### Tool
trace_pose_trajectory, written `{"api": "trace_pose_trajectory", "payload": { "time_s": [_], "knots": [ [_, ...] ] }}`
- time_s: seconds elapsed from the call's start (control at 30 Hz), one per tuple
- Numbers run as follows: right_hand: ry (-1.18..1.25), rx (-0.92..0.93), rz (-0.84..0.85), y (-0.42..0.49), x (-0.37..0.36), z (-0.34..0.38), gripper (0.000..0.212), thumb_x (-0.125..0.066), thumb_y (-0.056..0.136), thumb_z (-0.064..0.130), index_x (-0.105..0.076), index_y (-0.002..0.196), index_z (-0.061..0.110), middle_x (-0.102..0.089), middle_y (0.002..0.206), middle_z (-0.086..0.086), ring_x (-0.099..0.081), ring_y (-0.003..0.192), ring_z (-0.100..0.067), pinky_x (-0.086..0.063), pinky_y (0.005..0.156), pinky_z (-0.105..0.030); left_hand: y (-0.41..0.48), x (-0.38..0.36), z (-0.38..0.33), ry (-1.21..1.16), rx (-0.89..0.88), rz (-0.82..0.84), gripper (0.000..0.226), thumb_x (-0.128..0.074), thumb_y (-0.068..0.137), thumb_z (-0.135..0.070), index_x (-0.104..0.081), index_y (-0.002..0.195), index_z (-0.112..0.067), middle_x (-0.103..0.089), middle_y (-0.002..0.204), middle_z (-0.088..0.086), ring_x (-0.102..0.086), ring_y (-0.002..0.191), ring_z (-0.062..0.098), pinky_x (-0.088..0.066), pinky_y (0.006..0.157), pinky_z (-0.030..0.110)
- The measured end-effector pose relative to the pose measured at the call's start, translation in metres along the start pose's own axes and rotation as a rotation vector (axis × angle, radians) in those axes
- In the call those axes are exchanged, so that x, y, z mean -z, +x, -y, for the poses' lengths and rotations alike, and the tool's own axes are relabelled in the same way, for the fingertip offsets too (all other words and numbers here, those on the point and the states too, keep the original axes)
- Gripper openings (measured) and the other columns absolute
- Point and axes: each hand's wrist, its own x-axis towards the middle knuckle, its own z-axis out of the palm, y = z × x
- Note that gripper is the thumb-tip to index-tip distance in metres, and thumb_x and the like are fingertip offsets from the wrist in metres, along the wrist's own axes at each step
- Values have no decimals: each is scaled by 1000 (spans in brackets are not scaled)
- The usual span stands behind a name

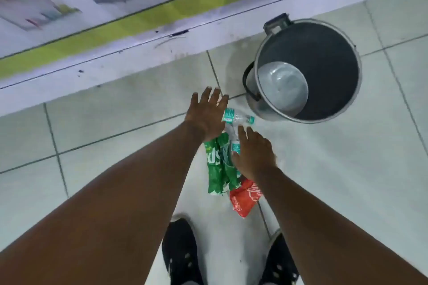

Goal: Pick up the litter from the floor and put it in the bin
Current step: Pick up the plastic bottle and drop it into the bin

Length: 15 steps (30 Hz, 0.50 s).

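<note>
Litter lies on the tiled floor in front of me: a clear plastic bottle with a teal label, a second clear bottle partly under my hands, a crumpled green wrapper and a red wrapper. My left hand hovers open over the bottles, fingers spread. My right hand is open just above the green wrapper and second bottle. Whether either hand touches the litter is unclear. The grey metal bin stands upright to the right, a pale round bottom visible inside.
A white wall base with a yellow-green stripe runs along the far side of the floor. My two black shoes stand at the bottom of the view. The bin has a dark handle on its left side.
</note>
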Motion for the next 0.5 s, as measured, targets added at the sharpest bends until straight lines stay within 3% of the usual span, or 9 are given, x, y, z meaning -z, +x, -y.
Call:
{"api": "trace_pose_trajectory", "payload": {
  "time_s": [0.17,0.33,0.5],
  "knots": [
    [109,-176,-12,27,-33,0,80,-51,93,43,-8,153,11,-54,132,-13,-57,112,-33,-46,91,-46,38,-35,-11,66,-73,86,78,-58,90,-41,-16,151,-16,-23,159,11,-16,146,34,-21,116,55],
    [137,-239,21,42,-49,-5,90,-56,90,48,-5,153,10,-60,125,-13,-60,109,-32,-47,92,-45,51,-48,-17,169,-92,118,70,-69,83,-30,-35,142,-14,-49,141,11,-39,134,33,-31,110,52],
    [228,-260,-59,35,-26,-3,83,-62,86,45,-19,147,10,-60,123,-12,-58,109,-32,-46,90,-45,45,-34,-9,96,5,31,61,-69,79,-20,-43,135,-15,-57,131,9,-48,124,32,-34,106,51]
  ]
}}
